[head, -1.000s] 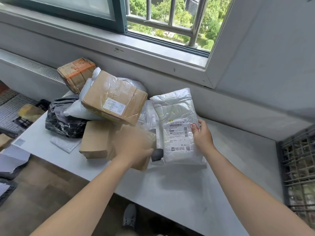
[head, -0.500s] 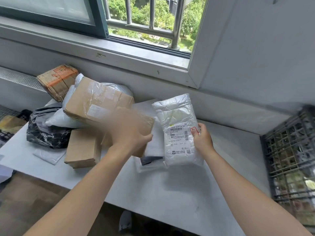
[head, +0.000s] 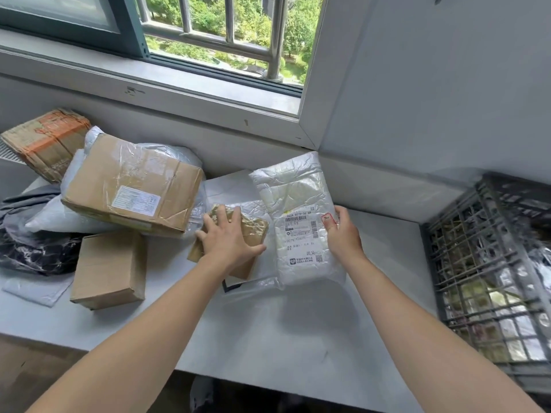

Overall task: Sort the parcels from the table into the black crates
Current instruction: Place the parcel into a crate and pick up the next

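— Holding what, each hand?

— The right hand (head: 343, 238) pinches the right edge of the white bag (head: 298, 204), with its thumb on the label. The left hand (head: 229, 238) lies over the small brown parcel (head: 253, 231), fingers spread on top and thumb hooked round the near edge. I read that as a grip.

— Where do those two parcels sit?

— Side by side at the middle of the table (head: 268, 329), just right of the pile with the big box (head: 131, 189). Whether the bag is lifted clear of the table, I cannot tell.

— And the black crate (head: 489, 278)?

— It is at the table's right end, to the right of the right hand, with bare tabletop between them.

— So which parcel goes first?

— Likely the bag, since the right hand is nearer the crate. The bag's long axis runs away from the person toward the wall, so a sideways carry brings its long edge to the crate first. The left hand would have to reach across the right arm.
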{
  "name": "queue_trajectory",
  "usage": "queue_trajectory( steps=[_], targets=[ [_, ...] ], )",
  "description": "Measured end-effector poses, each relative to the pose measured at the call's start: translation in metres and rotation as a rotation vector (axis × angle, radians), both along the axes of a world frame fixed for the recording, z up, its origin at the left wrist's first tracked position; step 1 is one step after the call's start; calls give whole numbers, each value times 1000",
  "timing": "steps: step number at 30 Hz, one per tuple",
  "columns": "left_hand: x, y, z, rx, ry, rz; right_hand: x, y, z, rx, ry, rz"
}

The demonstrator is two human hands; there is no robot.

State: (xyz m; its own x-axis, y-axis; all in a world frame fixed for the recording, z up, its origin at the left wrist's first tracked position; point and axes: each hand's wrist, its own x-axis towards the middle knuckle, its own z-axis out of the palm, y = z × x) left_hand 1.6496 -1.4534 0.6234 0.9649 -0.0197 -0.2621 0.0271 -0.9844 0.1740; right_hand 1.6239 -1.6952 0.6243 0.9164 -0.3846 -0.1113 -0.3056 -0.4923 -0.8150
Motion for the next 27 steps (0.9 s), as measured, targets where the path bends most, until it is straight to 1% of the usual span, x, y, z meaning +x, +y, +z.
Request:
queue_trajectory(
  steps=[4, 6, 7, 8, 10, 12, 15, 19, 25, 27],
  targets=[
    [7, -8, 1, -45, 69, -30, -5, -6, 9, -2, -40, -19],
    [7, -9, 5, -100, 47, -23, -5, -5, 17, 20, -71, -20],
    [5, -11, 8, -188, 2, -11, -4, -3, 22, 35, -89, -21],
    [4, -13, 12, -329, -66, 3, -4, -2, 28, 55, -110, -24],
    [1, -18, 24, -671, -183, 38, -2, 4, 38, 93, -152, -21],
    [-4, -24, 41, -930, -176, 91, 0, 10, 50, 127, -200, -11],
    [-13, -30, 63, -1151, -144, 144, 2, 20, 66, 148, -275, 17],
    [-22, -29, 83, -1302, -157, 151, 1, 29, 82, 150, -344, 84],
    [-38, -21, 111, -1372, -236, 125, -8, 39, 99, 161, -335, 142],
    [-41, -20, 119, -1383, -248, 111, -12, 40, 106, 117, -351, 148]
  ],
)
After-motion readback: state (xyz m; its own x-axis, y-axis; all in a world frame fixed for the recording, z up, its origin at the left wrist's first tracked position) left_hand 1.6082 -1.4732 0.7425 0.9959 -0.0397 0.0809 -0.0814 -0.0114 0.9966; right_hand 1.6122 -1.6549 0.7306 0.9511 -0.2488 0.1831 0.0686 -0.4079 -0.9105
